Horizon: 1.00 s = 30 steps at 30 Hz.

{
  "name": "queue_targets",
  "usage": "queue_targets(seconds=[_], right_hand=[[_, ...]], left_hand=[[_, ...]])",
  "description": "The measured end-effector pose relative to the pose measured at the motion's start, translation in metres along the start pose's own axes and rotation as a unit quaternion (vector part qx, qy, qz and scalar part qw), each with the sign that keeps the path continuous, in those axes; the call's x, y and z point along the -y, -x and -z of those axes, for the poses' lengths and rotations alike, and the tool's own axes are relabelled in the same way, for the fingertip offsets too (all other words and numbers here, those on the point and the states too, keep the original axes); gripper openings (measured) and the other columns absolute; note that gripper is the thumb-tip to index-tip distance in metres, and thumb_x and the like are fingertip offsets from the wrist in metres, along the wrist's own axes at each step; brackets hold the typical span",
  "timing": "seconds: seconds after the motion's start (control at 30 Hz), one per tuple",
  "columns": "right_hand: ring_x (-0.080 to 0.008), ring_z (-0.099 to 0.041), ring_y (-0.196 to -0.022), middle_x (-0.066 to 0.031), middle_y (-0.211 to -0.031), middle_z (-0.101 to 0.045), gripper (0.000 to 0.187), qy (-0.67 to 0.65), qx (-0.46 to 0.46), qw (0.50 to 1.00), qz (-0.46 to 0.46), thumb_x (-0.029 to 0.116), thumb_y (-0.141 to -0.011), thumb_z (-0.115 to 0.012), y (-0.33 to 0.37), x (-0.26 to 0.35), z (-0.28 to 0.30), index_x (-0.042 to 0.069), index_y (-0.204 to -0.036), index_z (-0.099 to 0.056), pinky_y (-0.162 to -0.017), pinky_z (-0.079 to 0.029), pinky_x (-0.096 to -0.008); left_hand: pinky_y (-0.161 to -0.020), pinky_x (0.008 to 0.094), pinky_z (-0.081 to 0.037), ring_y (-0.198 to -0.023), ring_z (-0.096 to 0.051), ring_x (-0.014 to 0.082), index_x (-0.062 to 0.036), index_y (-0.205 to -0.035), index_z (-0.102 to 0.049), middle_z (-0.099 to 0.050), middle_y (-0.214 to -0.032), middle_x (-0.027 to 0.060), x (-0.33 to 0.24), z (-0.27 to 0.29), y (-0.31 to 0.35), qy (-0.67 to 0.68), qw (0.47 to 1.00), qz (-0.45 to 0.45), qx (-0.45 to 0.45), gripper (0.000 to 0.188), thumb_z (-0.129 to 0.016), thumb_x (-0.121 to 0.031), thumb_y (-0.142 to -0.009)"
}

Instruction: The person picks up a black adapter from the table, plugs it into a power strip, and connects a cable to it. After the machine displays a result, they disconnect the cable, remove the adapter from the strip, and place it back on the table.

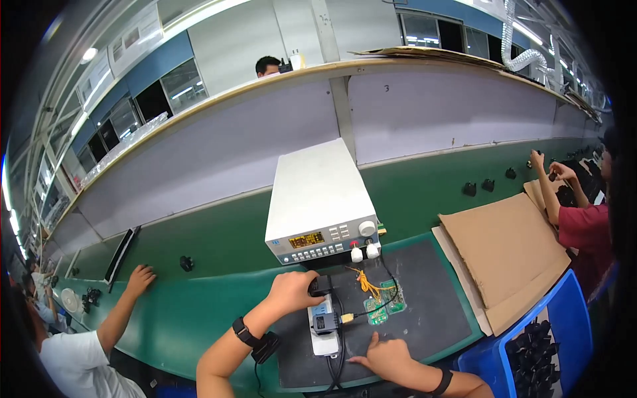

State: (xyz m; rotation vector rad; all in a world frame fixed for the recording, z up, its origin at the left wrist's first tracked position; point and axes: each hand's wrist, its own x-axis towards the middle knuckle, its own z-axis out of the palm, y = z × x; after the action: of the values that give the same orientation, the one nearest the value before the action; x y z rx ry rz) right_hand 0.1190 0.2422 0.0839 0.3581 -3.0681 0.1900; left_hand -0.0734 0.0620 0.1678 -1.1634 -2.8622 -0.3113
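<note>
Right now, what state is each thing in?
Left hand: closed on upper adapter
Right hand: empty, thumb and finger spread
Strip: lower adapter seated on it
Instrument: display lit
Yellow wire: bundled
Cardboard: lying flat
Bin: holding black pieces

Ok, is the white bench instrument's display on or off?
On: the display of the white instrument is lit with amber characters.
</note>
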Motion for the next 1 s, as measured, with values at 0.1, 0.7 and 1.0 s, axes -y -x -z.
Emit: queue_targets(seconds=[0.1, 0.7, 1.0], right_hand=[[-0.0175, -0.05, -0.033, -0.0041, -0.04, -0.049, 0.09, 0.007, 0.024, 1.0, -0.013, 0.067, -0.084, -0.04, 0.003, 0.006, 0.004, -0.019, -0.109, -0.055, -0.034, -0.04, -0.032], [-0.0254, -0.059, -0.048, -0.0115, -0.053, -0.058, 0.063, -0.025, 0.108, 0.994, -0.001, 0.054, -0.089, -0.045, -0.003, -0.022, 0.03, -0.007, -0.094, -0.061, -0.045, -0.046, -0.0392], [-0.013, -0.06, -0.058, -0.0102, -0.087, -0.067, 0.038, -0.474, 0.08, 0.877, -0.012, 0.036, -0.09, -0.057, -0.001, -0.097, 0.15, 0.002, -0.106, -0.063, -0.055, -0.047, -0.028]], left_hand=[[-0.061, 0.0401, -0.051, -0.069, -0.064, 0.03, -0.0089, -0.095, -0.065, -0.065, -0.071, 0.0123, -0.003, 0.0, -0.001, -0.017, 1.0, -0.01, 0.003, 0.044, -0.072, -0.039, -0.064], [-0.06, 0.0366, -0.048, -0.062, -0.062, 0.0253, -0.0089, -0.079, -0.065, -0.063, -0.065, 0.0059, 0.026, 0.085, 0.044, -0.013, 0.968, 0.128, -0.214, 0.035, -0.075, -0.03, -0.054], [-0.076, 0.0429, -0.05, -0.087, -0.063, 0.033, -0.0074, -0.097, -0.067, -0.066, -0.09, 0.0158, 0.254, -0.038, -0.003, -0.064, 0.943, 0.303, -0.124, 0.053, -0.079, -0.038, -0.055]])
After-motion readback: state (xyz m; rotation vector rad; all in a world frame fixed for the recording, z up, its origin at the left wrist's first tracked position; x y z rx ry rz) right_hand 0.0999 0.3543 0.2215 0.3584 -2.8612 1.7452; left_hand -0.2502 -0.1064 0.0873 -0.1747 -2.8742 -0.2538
